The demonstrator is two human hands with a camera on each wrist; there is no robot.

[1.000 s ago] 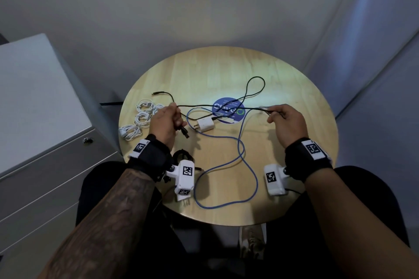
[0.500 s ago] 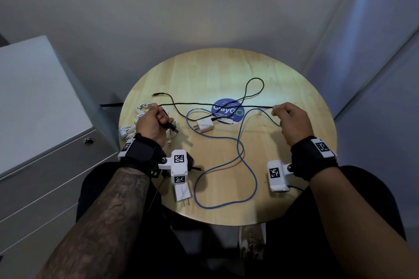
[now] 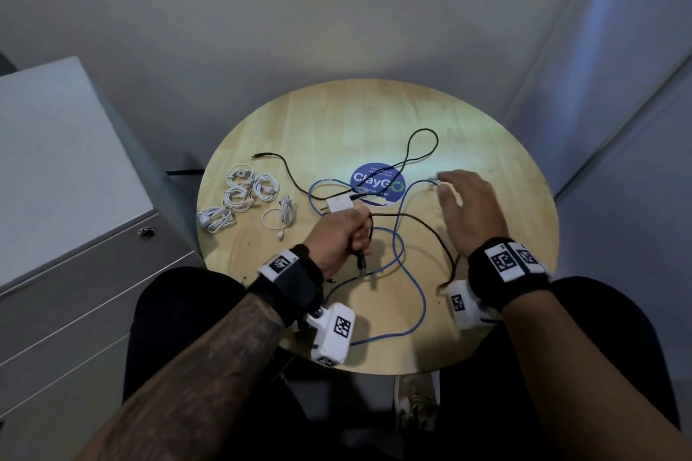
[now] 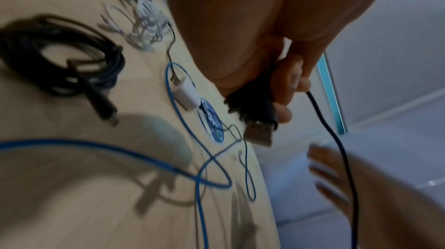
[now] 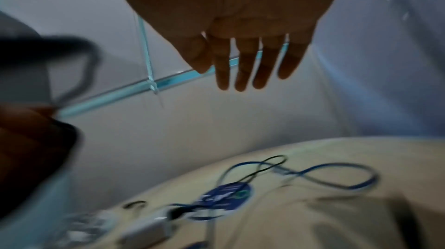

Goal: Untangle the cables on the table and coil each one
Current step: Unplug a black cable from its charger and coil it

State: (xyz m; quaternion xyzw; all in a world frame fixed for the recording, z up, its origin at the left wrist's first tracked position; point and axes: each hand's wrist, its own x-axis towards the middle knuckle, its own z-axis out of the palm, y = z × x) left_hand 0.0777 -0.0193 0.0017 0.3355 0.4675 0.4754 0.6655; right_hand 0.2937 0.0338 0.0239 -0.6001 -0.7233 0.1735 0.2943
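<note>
A: How are the fingers set?

B: The left hand (image 3: 339,238) is clenched round the plug end of the black cable (image 3: 419,223); the USB plug (image 4: 258,133) is seen poking out below the fist in the left wrist view. The right hand (image 3: 468,211) is spread, fingers (image 5: 243,68) straight and apart, with nothing grasped.

A: Why is the plug held that way?

B: An anchor is probably being kept, so that loops can be gathered against one fixed end (a judgement only). The free hand is held above the table (image 3: 486,146), near the blue cable (image 3: 408,296), seemingly for the next length to be fetched.

A: And which way does the black cable run?

B: The plug is pointed down toward the near table edge. From the fist the cord is led right, then curved down toward the right wrist. Its far part is laid lengthwise across the table, from a loop near the round blue sticker (image 3: 378,183) to a tip at the far left. The blue cable is crossed by it, so the tangle is not yet cleared.
</note>
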